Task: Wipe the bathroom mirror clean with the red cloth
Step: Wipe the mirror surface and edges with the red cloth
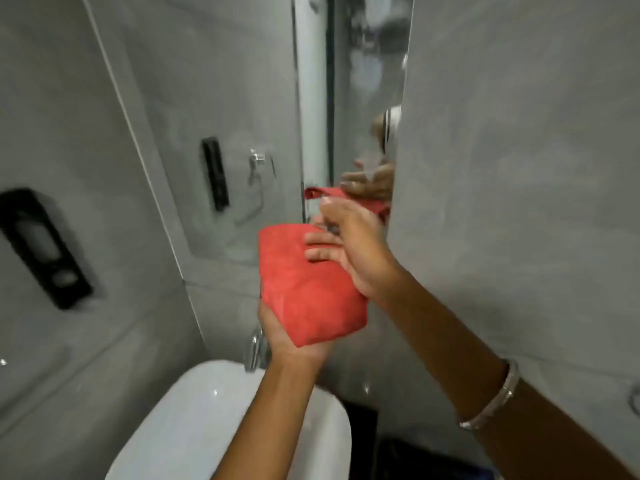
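A folded red cloth [304, 285] sits in front of me at the middle of the view. My left hand [287, 336] grips its lower edge from underneath. My right hand [349, 251] rests on its upper right part, fingers laid flat across the fabric and thumb raised. The mirror [221, 109] is just behind, a tall pane on the grey wall; it reflects the cloth and a hand near its lower right corner. The cloth is held a little off the glass; I cannot tell if it touches.
A white basin [207, 417] lies below my arms with a chrome tap [256, 348] at its back. A black dispenser [41, 247] hangs on the left wall. A grey tiled wall [519, 168] stands close on the right. A silver bracelet [491, 400] circles my right forearm.
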Available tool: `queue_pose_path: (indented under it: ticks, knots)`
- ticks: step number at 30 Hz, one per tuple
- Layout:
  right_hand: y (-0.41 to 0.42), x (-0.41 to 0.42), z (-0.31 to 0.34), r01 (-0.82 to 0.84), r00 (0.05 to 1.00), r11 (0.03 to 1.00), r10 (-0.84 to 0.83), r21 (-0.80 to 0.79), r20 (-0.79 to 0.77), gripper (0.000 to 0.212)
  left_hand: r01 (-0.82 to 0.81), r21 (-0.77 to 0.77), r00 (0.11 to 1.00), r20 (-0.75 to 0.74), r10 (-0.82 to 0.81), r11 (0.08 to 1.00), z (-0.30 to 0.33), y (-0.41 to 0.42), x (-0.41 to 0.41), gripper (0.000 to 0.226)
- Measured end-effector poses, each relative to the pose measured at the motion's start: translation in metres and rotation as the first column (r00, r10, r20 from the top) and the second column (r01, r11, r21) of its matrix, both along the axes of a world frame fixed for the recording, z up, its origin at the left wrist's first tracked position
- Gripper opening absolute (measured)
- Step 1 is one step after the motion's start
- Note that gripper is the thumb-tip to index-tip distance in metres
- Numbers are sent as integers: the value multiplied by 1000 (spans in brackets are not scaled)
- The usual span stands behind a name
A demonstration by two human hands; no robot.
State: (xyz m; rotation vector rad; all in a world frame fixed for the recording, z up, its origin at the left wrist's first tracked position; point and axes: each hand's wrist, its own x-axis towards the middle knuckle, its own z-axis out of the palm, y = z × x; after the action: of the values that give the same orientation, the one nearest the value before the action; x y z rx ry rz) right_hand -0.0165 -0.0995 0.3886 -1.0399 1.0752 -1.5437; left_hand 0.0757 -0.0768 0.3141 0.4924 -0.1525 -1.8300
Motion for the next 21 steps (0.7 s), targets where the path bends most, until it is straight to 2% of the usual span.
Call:
queue_pose_path:
  ticks: [1, 2, 4, 6, 8, 10, 11, 12, 13, 14, 15, 17, 18, 19, 21]
  knots:
    - [-6, -2, 29, 144, 973, 980, -165, -137, -162, 16, -18, -105, 999, -29, 15, 994, 21, -10, 8, 57]
    - [-7, -5, 47, 250, 886, 923, -339, -291, -315, 22, -62, -138, 998, -23, 60, 988, 39, -18, 13, 64]
    - [-13, -16, 86, 293, 610, 759, -617, -582, -497, 32, -167, -224, 986, -50, 159, 960, 87, -46, 16, 66]
    - [-21, -33, 124, 222, 365, 645, -750, -731, -551, 40, -271, -324, 962, -120, 244, 907, 143, -64, 15, 52]
    - [-26, -54, 160, 184, 178, 575, -817, -797, -548, 43, -387, -434, 922, -170, 348, 814, 200, -77, 8, 50]
    - [-32, -81, 192, 189, 16, 513, -855, -838, -519, 46, -447, -523, 883, -126, 453, 725, 248, -94, 2, 50]
    - [-33, -96, 212, 195, -63, 470, -870, -861, -489, 49, -470, -572, 838, -52, 543, 672, 277, -103, -3, 51]
    - [-35, -111, 225, 203, -138, 436, -874, -877, -466, 52, -493, -628, 734, 72, 676, 602, 297, -114, -9, 54]
    - [-37, -127, 239, 196, -213, 399, -874, -896, -436, 55, -475, -693, 577, 220, 787, 543, 317, -125, -19, 57]
    - [-40, -141, 249, 178, -287, 381, -862, -907, -419, 58, -407, -748, 414, 359, 836, 524, 330, -138, -29, 59]
    - [-41, -152, 253, 160, -349, 376, -844, -913, -408, 60, -317, -789, 238, 471, 849, 526, 336, -150, -39, 61]
    - [-49, -167, 256, 107, -430, 364, -822, -925, -373, 61, -182, -835, -71, 539, 840, 520, 340, -168, -62, 67]
    - [-54, -171, 257, 87, -449, 348, -823, -933, -349, 62, -177, -838, -145, 540, 829, 515, 345, -172, -73, 68]
    - [-58, -174, 256, 75, -459, 330, -826, -941, -327, 62, -202, -836, -168, 542, 823, 509, 353, -174, -80, 69]
    - [-63, -178, 258, 71, -474, 294, -831, -953, -291, 63, -245, -835, -150, 534, 832, 492, 378, -170, -89, 71]
